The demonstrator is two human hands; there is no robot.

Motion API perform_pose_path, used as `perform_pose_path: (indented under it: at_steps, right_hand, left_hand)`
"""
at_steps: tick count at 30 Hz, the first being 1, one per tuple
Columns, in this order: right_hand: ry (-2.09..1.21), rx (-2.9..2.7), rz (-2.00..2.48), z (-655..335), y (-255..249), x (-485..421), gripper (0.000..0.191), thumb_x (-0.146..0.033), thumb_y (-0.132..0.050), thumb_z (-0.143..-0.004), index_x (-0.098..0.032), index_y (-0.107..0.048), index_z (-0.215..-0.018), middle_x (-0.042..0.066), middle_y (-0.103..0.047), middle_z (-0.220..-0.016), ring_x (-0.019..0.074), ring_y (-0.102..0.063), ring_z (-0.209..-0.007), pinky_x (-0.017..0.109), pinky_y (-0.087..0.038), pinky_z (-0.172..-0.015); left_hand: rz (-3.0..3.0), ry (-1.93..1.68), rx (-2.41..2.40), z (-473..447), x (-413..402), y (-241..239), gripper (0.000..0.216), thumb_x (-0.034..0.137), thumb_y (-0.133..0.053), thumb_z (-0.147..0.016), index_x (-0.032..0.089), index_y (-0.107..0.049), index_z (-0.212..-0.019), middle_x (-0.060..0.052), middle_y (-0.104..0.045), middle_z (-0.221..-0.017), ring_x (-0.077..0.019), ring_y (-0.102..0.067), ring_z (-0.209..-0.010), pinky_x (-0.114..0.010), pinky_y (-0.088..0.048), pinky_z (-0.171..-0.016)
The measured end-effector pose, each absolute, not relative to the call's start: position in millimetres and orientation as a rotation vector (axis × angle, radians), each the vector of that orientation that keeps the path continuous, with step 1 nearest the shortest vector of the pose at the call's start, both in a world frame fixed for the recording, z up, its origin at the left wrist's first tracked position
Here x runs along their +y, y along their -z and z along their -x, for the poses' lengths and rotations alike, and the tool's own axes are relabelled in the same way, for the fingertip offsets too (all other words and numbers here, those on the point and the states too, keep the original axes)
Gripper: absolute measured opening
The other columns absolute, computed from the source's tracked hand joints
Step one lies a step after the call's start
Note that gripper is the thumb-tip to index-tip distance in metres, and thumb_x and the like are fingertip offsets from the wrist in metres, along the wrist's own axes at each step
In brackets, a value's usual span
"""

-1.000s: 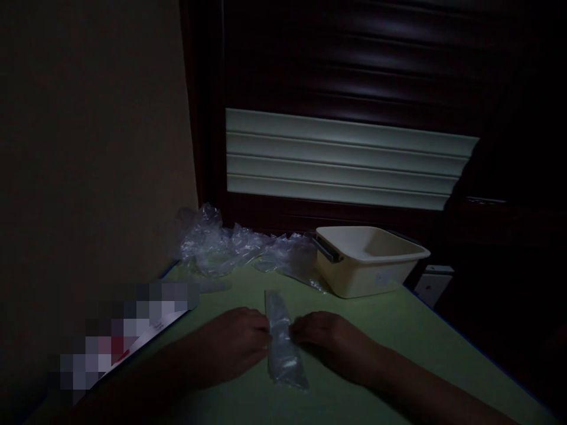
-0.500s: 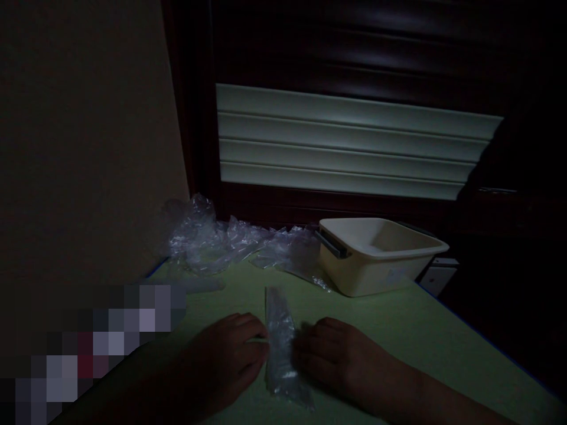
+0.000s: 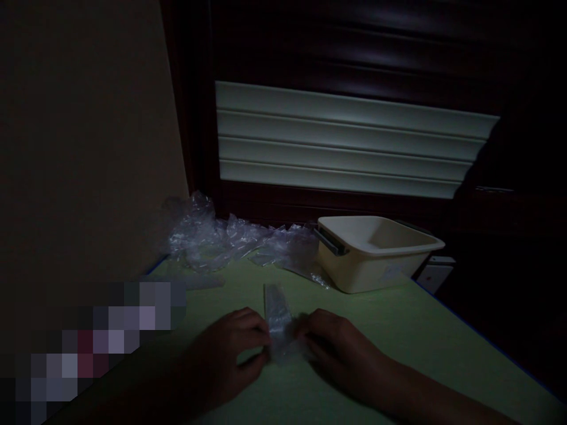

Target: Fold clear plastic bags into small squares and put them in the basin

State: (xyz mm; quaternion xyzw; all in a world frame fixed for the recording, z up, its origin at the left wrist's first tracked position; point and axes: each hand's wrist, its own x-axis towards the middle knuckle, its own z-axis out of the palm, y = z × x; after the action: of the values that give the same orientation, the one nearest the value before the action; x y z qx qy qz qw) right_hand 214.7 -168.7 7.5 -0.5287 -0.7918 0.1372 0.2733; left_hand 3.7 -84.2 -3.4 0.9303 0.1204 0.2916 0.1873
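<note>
A folded clear plastic bag [image 3: 278, 313] lies on the pale green table in front of me, as a narrow strip pointing away. At its left edge, the thumb and fingertips of my left hand [image 3: 233, 351] pinch the plastic. My right hand [image 3: 343, 348] is closed at the right side of the strip's near end, fingertips gripping the film. The near end is blurred and looks folded up. Dim light hides the exact fingertip contact.
A heap of crumpled clear plastic bags [image 3: 208, 239] lies along the table's back left. Right of it stands a cream plastic bin [image 3: 354, 274] with dark handles. Another flat clear strip [image 3: 206, 282] lies at the left. Past the right edge is a white device [image 3: 436, 274].
My right hand has gone from lying against the bag with its fingers to pinching it. The bag's near end has come up and away from me, so the strip looks shorter.
</note>
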Motion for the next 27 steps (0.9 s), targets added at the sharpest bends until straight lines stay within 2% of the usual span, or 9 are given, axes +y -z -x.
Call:
perform_pose_path:
  at_steps: [5,10,12,16,19,21,24,27]
  right_hand:
    - [-0.432,-2.046,1.422,-214.4,-2.7,-168.7,0.018,-0.007,-0.049,-0.08,-0.016,-0.063,-0.087,0.007,-0.066,-0.084,0.0181,-0.06,-0.08,0.029,-0.047,-0.072]
    - [-0.389,-2.007,1.427,-213.2,2.3,-168.6,0.018,-0.015,-0.062,-0.076,-0.018,-0.064,-0.094,0.005,-0.065,-0.087,0.0194,-0.058,-0.083,0.032,-0.044,-0.075]
    - [-0.384,-1.98,1.418,-211.5,2.4,-167.9,0.007,-0.021,-0.06,-0.08,-0.018,-0.063,-0.085,0.004,-0.064,-0.08,0.0179,-0.056,-0.077,0.03,-0.043,-0.071]
    - [-0.57,-1.856,1.486,-206.9,0.7,-165.3,0.017,-0.021,-0.053,-0.083,-0.016,-0.058,-0.068,0.001,-0.057,-0.064,0.013,-0.05,-0.059,0.024,-0.036,-0.055]
    - [-0.765,-1.722,1.489,-204.0,1.7,-163.2,0.012,-0.019,-0.052,-0.081,-0.016,-0.057,-0.07,-0.001,-0.056,-0.061,0.0116,-0.048,-0.055,0.022,-0.033,-0.05]
    - [-0.807,-1.646,1.452,-203.0,4.3,-161.9,0.003,-0.016,-0.053,-0.077,-0.016,-0.054,-0.075,-0.001,-0.056,-0.063,0.0113,-0.049,-0.056,0.022,-0.034,-0.05]
    - [-0.863,-1.567,1.395,-202.6,10.3,-160.6,0.014,-0.015,-0.056,-0.074,-0.019,-0.046,-0.083,-0.003,-0.057,-0.065,0.0105,-0.051,-0.055,0.02,-0.036,-0.049]
    - [-0.798,-1.605,1.4,-203.0,14.8,-161.2,0.018,-0.015,-0.057,-0.075,-0.021,-0.042,-0.082,-0.004,-0.054,-0.066,0.0095,-0.049,-0.055,0.019,-0.035,-0.048]
  left_hand:
    - [-2.628,-0.858,0.377,-8.3,-79.6,13.6,0.018,0.003,-0.057,-0.074,0.019,-0.065,-0.079,-0.001,-0.063,-0.083,-0.0167,-0.057,-0.08,-0.028,-0.045,-0.072]
    - [-2.621,-0.854,0.456,-8.1,-80.5,16.5,0.016,0.006,-0.053,-0.078,0.018,-0.062,-0.072,-0.002,-0.06,-0.082,-0.0172,-0.055,-0.082,-0.029,-0.043,-0.073]
    - [-2.594,-0.84,0.473,-7.9,-81.2,13.3,0.016,0.008,-0.053,-0.08,0.017,-0.061,-0.07,-0.002,-0.059,-0.08,-0.017,-0.055,-0.081,-0.028,-0.043,-0.072]
    - [-2.539,-0.851,0.54,-9.3,-79.1,11.4,0.022,0.016,-0.051,-0.085,0.018,-0.061,-0.066,-0.001,-0.057,-0.075,-0.0159,-0.055,-0.078,-0.027,-0.042,-0.071]
    - [-2.494,-0.841,0.623,-11.4,-77.3,14.9,0.025,0.018,-0.049,-0.086,0.018,-0.062,-0.064,-0.001,-0.056,-0.074,-0.0157,-0.054,-0.078,-0.026,-0.04,-0.072]
    - [-2.477,-0.845,0.646,-12.9,-77.7,16.4,0.025,0.018,-0.05,-0.085,0.018,-0.061,-0.063,-0.001,-0.056,-0.075,-0.016,-0.054,-0.079,-0.027,-0.04,-0.072]
    - [-2.475,-0.813,0.668,-14.7,-80.6,14.6,0.025,0.016,-0.051,-0.084,0.017,-0.059,-0.06,-0.001,-0.055,-0.073,-0.0162,-0.053,-0.079,-0.027,-0.039,-0.073]
    - [-2.478,-0.796,0.696,-15.5,-83.6,11.7,0.024,0.013,-0.05,-0.082,0.017,-0.057,-0.059,-0.001,-0.055,-0.073,-0.0162,-0.053,-0.078,-0.028,-0.039,-0.072]
